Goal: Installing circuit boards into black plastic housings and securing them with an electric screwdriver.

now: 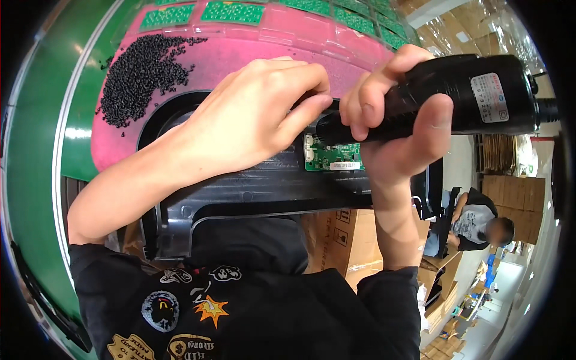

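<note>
1. The right hand point(393, 114) was closed around a black electric screwdriver point(456, 96), thumb on the near side and fingers curled over the top; the tool lay roughly level, its nose pointing left.
2. The screwdriver's nose met the left hand's fingertips just above a small green circuit board point(333, 156); the tip itself was hidden behind the fingers.
3. The left hand point(258, 114) lay palm down, fingers bent and pinched together at the tool's nose. Whether it held a screw there could not be told.
4. The board sat in the upper edge of a black plastic panel point(252, 192), with a white connector at its left end.
5. The panel rested on a pink tray point(240, 54), near the person's chest.
6. A heap of small black pellets point(141, 72) lay on the tray, up and to the left of the left hand, well apart from it.
7. Green perforated pads point(234, 12) lined the tray's far edge.
8. The tray stood on a green worktop point(36, 168).
9. Cardboard boxes point(348, 240) stood below the panel; to the right, another person point(480, 225) sat among more cartons.
</note>
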Demonstrator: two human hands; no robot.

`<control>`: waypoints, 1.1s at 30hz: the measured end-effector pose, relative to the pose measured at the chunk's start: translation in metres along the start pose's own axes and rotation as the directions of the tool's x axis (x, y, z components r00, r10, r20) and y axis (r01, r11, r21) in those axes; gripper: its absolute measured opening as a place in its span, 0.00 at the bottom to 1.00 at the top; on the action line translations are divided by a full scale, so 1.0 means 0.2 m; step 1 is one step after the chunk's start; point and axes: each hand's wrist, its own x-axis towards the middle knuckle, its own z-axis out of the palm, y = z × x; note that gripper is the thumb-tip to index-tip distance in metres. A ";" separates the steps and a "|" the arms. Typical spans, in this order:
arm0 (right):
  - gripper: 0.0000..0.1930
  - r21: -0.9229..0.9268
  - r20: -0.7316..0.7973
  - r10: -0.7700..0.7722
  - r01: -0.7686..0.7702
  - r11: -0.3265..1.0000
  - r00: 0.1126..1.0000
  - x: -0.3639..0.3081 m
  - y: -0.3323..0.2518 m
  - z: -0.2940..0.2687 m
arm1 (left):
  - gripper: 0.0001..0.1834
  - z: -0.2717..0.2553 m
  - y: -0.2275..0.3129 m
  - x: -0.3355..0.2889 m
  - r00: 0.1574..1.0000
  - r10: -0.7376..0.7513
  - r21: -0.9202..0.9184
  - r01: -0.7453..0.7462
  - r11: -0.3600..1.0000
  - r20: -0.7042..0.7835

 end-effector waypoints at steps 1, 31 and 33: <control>0.29 0.041 -0.041 0.021 -0.019 0.999 0.999 0.00 -0.01 0.00 | 0.07 0.00 0.00 0.00 1.000 0.000 0.020 0.000 1.000 0.015; 0.32 0.229 -0.128 0.069 -0.039 0.973 0.989 -0.18 -0.27 0.00 | 0.06 0.00 0.03 0.01 0.970 0.198 0.098 -0.212 0.972 0.139; 0.32 0.182 -0.161 0.096 -0.066 0.981 0.982 -0.18 -0.26 0.02 | 0.05 0.00 0.02 0.01 0.975 0.179 0.090 -0.192 0.977 0.132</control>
